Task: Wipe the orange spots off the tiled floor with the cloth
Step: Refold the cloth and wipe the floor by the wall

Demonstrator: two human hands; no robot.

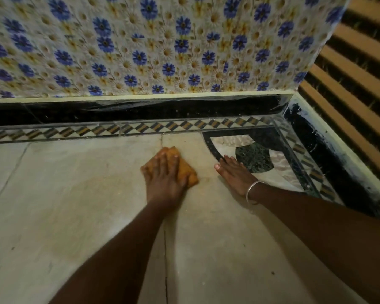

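My left hand (165,174) lies flat on a crumpled orange cloth (185,172) and presses it onto the pale tiled floor (75,216), fingers spread toward the wall. The cloth sticks out on the right of the hand and past the fingertips. A faint orange smear (90,183) stains the tile left of the cloth, and weak orange marks (204,178) show to its right. My right hand (234,172), a silver bangle on its wrist, rests palm down on the floor at the edge of the patterned inlay, holding nothing.
A floral blue-and-white cloth (162,40) hangs down behind, over a black skirting (140,108). A diamond-pattern border (119,128) runs along the wall. A black, green and marbled corner inlay (255,156) lies at the right. Wooden slats (360,73) stand beyond the raised right edge.
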